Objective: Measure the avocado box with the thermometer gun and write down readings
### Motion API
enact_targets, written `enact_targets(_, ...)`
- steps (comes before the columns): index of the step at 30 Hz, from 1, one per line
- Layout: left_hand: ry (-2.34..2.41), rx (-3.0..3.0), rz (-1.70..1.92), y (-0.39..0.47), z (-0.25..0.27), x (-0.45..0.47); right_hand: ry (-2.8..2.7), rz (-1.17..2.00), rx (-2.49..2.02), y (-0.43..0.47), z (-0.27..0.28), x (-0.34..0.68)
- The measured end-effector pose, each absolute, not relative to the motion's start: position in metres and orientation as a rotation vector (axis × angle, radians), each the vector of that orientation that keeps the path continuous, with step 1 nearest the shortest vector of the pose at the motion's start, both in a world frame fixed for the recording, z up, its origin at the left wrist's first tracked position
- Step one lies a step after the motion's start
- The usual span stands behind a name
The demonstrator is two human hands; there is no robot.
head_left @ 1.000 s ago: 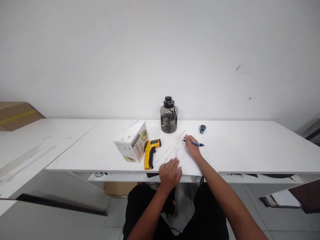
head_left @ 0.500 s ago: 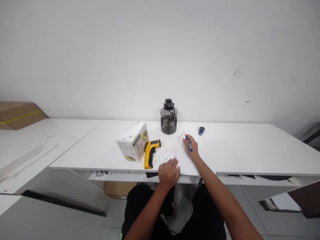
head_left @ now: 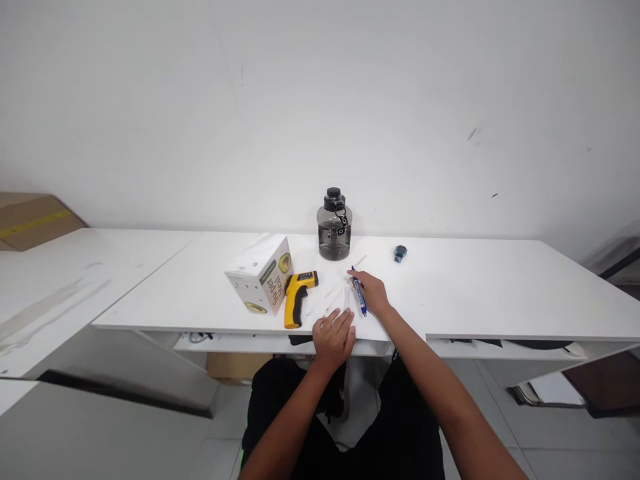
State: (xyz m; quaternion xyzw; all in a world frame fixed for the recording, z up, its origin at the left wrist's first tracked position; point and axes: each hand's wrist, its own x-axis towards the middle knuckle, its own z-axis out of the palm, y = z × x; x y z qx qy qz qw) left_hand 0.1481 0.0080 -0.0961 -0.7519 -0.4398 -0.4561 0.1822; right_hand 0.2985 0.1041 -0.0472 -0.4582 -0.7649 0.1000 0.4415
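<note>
**Blue pen poised over white paper at the bench edge**

Blue pen (head_left: 358, 295) sits in the right hand (head_left: 373, 294), fingers closed around the barrel, its tip pointing away from the person and resting at or just above the paper (head_left: 345, 301); contact cannot be told from here. The left hand (head_left: 334, 337) lies flat with fingers spread on the paper's near edge, pinning it, holding nothing. The sheet is close to the front lip of the bench (head_left: 475, 293), just beside both hands.

Left of the left hand lies a yellow thermometer gun (head_left: 296, 297), and beyond that a white box (head_left: 260, 280), touching or nearly so. Beyond the right hand stands a dark bottle (head_left: 335, 228); farther right of it is a small blue object (head_left: 400, 253), too small to identify.

Risks, as a judgement: the paper overhangs or nears the bench edge, so if the left palm eases off, a pen stroke could drag the sheet or crease it. The white sheet on the white bench makes its borders hard to see, so writing could run off onto the surface. A wide sweep of the left forearm could knock the gun off the edge.
</note>
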Motion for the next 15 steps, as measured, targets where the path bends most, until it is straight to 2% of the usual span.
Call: enact_targets(15, -1.226, -2.022, -1.354, 0.008, -0.135, 0.15, -2.253, 0.024, -1.312, 0.103, -0.042, 0.294)
